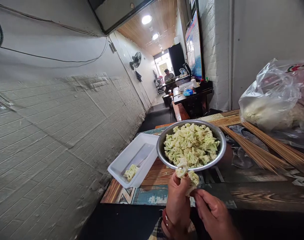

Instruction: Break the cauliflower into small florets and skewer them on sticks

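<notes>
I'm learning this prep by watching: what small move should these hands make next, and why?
Probably lay the held cauliflower in the white tray, beside the cauliflower piece lying there. The left hand pinches it, the right hand is at its lower end, and the tray has bare floor to spare.

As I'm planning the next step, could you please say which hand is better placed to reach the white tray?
Likely the left hand: it holds cauliflower florets and is nearer the white tray, which lies on that side. The right hand is farther off.
</notes>
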`<act>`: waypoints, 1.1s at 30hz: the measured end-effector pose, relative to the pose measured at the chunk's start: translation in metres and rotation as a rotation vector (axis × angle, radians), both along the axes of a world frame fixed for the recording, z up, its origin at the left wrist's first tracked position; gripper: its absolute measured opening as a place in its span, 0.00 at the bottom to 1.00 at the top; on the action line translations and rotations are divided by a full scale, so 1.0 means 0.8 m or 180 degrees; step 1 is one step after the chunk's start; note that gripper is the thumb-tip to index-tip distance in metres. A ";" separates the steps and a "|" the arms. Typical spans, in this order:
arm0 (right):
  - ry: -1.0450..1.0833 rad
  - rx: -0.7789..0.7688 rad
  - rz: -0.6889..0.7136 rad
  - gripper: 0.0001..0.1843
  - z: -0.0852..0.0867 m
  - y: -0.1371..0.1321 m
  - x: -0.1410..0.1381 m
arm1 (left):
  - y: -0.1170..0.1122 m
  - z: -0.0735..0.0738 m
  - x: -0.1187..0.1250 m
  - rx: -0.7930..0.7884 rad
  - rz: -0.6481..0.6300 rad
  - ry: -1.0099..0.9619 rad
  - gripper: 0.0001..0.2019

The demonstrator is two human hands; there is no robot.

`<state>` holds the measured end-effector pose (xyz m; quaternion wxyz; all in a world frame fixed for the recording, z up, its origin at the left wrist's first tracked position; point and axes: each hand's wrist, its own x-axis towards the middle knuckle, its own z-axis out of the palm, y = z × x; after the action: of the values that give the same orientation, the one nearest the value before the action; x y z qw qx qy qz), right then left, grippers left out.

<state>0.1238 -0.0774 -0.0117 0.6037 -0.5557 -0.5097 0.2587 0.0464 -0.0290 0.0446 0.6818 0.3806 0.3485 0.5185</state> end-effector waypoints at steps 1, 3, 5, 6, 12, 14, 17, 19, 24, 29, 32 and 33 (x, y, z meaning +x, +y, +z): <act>0.0001 0.0006 0.0014 0.28 0.002 0.000 0.000 | 0.000 0.001 -0.002 0.0042 -0.0030 0.0016 0.11; 0.0002 -0.0008 0.0037 0.28 0.004 0.000 0.001 | 0.003 0.002 -0.006 0.0056 -0.0058 0.0030 0.16; -0.0007 -0.0044 0.0064 0.28 0.003 0.000 0.001 | 0.007 0.002 -0.010 -0.0046 0.0066 -0.0012 0.19; -0.0024 -0.0067 0.0089 0.27 0.002 -0.001 0.001 | 0.009 0.001 -0.011 -0.0107 0.0149 -0.0051 0.19; -0.0319 -0.0097 0.0151 0.23 -0.015 -0.001 0.000 | 0.014 -0.003 -0.014 -0.0124 0.0210 -0.0202 0.15; -0.0465 -0.0075 0.0091 0.22 -0.021 -0.001 0.000 | 0.013 -0.002 -0.015 -0.0108 0.0287 -0.0193 0.14; -0.0683 -0.0044 0.0028 0.20 -0.027 -0.001 0.000 | 0.012 -0.001 -0.015 -0.0103 0.0269 -0.0128 0.12; -0.0808 -0.0021 0.0014 0.20 -0.029 -0.001 0.001 | 0.011 0.000 -0.015 -0.0086 0.0184 -0.0117 0.10; -0.0963 0.0039 -0.0056 0.19 -0.029 -0.001 0.003 | 0.010 -0.005 -0.015 -0.0073 0.0071 -0.0208 0.08; -0.0851 0.0092 -0.0119 0.19 -0.031 -0.001 -0.003 | 0.007 -0.015 -0.016 -0.0109 0.0143 -0.0159 0.09; -0.0726 0.0003 -0.0241 0.21 -0.033 0.000 -0.006 | 0.007 -0.016 -0.015 -0.0119 0.0154 -0.0172 0.10; -0.0696 -0.0011 -0.0259 0.22 -0.033 0.000 -0.005 | 0.007 -0.016 -0.015 -0.0106 0.0134 -0.0182 0.10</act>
<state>0.1196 -0.0771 -0.0379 0.5536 -0.6019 -0.5491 0.1726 0.0346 -0.0231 0.0321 0.6866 0.3468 0.3454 0.5375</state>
